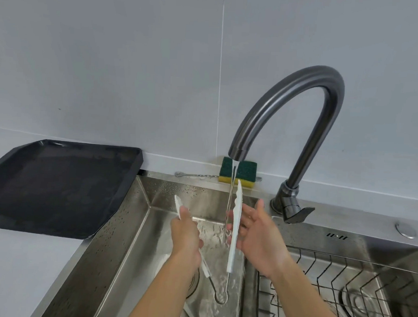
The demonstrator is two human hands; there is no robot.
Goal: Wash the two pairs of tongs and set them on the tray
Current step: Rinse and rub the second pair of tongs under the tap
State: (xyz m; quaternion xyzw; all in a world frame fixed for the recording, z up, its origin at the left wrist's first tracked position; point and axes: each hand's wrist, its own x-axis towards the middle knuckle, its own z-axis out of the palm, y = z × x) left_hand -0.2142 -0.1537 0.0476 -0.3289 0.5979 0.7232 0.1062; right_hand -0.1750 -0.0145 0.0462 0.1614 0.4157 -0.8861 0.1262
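- The tongs (232, 244) are held over the left sink basin (136, 227), standing nearly upright. Their long axis runs from the wire loop hinge at the bottom up to the two white tips, which point up and away towards the wall.
- The two arms are spread in a narrow V. The left arm leans out to the left and the right arm stands almost vertical.
- The left hand (187, 237) grips the left arm with its fingers curled round it. The white tip sticks out just above the knuckles, and the rest of the arm comes out below the heel of the hand.
- The right hand (259, 236) is spread, with the thumb raised clear. Its fairly straight fingers (245, 222) lie against the far side of the right arm, and their tips show just left of it.
- The water stream (232, 183) from the faucet (290, 109) falls just beside those fingertips, along the right arm.
- The left hand hides the middle of the left arm, so its exact hold cannot be seen.
- A pale strip (190, 315) lies in the basin below the left wrist, cut off by the frame edge. I cannot tell what it is.
- Beyond the fingers, a green-and-yellow sponge (245, 171) sits on the back ledge.
- The black tray (56, 186) is on the counter, well to the left of the left hand.
- A wire rack (342, 281) fills the basin to the right of the right wrist.
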